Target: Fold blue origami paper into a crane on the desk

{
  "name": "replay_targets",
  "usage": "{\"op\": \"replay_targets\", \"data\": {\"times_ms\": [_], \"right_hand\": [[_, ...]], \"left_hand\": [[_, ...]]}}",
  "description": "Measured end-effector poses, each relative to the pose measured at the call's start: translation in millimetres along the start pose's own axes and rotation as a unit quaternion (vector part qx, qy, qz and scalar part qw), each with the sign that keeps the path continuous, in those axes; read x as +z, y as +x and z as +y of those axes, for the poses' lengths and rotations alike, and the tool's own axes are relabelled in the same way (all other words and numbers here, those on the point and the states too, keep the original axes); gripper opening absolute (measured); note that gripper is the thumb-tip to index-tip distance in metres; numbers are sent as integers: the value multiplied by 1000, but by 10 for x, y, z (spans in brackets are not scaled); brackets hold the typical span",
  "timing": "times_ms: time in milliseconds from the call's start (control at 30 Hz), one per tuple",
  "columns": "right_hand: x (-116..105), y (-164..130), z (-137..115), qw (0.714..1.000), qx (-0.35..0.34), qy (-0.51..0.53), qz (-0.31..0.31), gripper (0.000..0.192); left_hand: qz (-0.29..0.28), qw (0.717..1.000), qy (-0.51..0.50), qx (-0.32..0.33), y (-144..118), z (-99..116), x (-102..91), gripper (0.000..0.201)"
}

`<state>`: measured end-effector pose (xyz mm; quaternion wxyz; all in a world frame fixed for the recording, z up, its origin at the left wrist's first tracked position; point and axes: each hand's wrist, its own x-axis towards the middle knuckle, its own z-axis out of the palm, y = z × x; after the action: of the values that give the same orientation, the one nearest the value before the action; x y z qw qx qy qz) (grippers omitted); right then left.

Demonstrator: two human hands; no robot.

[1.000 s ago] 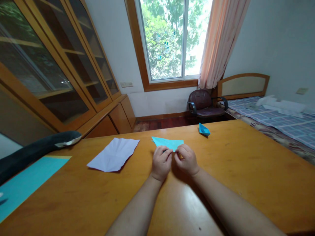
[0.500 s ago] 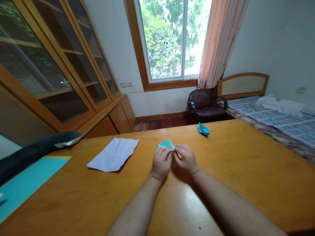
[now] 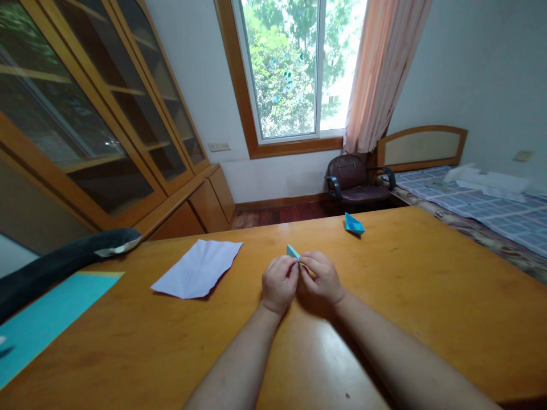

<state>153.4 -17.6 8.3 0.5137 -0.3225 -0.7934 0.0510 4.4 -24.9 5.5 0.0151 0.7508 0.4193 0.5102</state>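
Note:
Both my hands meet over the middle of the wooden table (image 3: pixel 427 296). My left hand (image 3: pixel 280 283) and my right hand (image 3: pixel 321 278) pinch a folded piece of blue paper (image 3: pixel 293 251) between their fingertips. Only a small blue tip shows above my fingers; the rest is hidden inside my hands. A small folded blue paper boat (image 3: pixel 354 224) sits near the far edge of the table, beyond my right hand.
A creased white sheet (image 3: pixel 199 267) lies left of my hands. A blue sheet (image 3: pixel 43 319) and a dark cushion-like object (image 3: pixel 60 262) are at the far left. Beyond the table stand a cabinet, a brown chair (image 3: pixel 356 182) and a bed.
The wide flat blue triangle visible beyond my fingers has been folded in, shrinking to a small tip between my fingertips. My hands stay in place.

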Motion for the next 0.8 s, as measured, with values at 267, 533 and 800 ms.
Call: {"op": "replay_targets", "data": {"times_ms": [267,533,800], "right_hand": [[59,-21,43,999,29,25,-9,25],[76,-50,116,986,134,64,75,18],[134,-33,131,924,259,260,108,7]], "left_hand": [[-8,1000,-5,-9,5,2,-10,9],[5,999,-17,-33,-6,-101,46,19],[-54,972,-162,-160,25,-200,89,6]]}}
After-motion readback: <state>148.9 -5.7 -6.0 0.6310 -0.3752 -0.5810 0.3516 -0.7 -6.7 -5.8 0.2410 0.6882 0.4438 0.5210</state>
